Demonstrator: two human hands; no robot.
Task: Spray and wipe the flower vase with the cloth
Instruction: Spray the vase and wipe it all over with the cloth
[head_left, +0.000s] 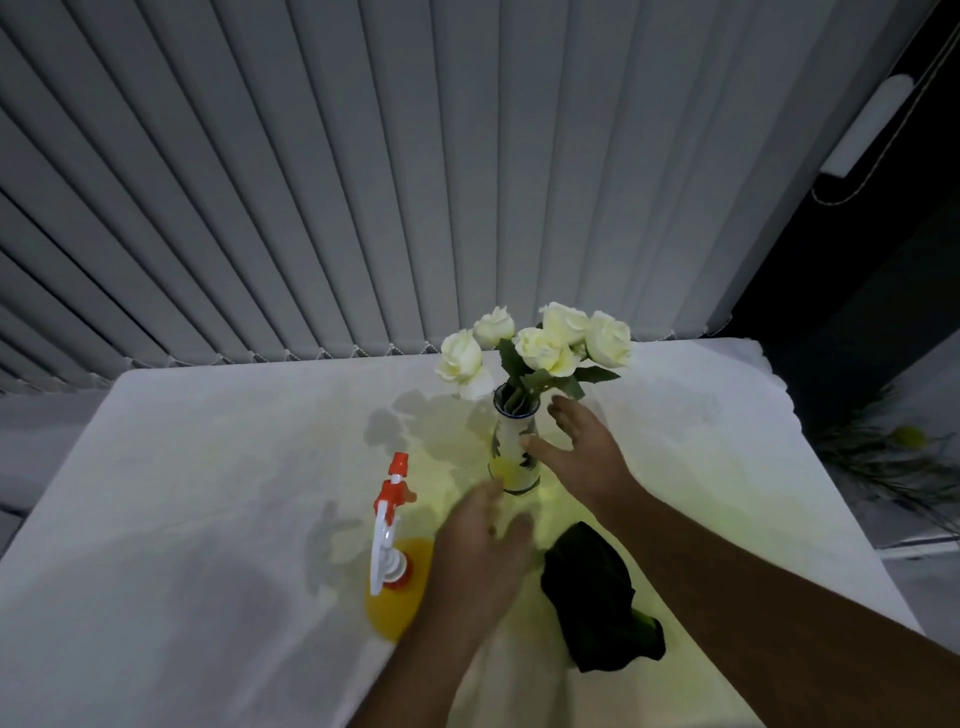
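Note:
A slim white vase (511, 452) with a blue rim and dark painted leaves stands on the table, holding several pale yellow roses (545, 343). My right hand (576, 457) is beside the vase on its right, fingers spread, thumb near the vase wall. My left hand (483, 545) hovers just in front of the vase base, fingers relaxed and blurred. A spray bottle (392, 561) with yellow liquid and an orange-white trigger head stands to the left of my left hand. A dark cloth (597, 592) lies crumpled on the table under my right forearm.
The table is covered by a white cloth (208, 493). Grey vertical blinds (363, 182) hang right behind the table. Dark foliage (883, 457) lies on the floor past the table's right edge.

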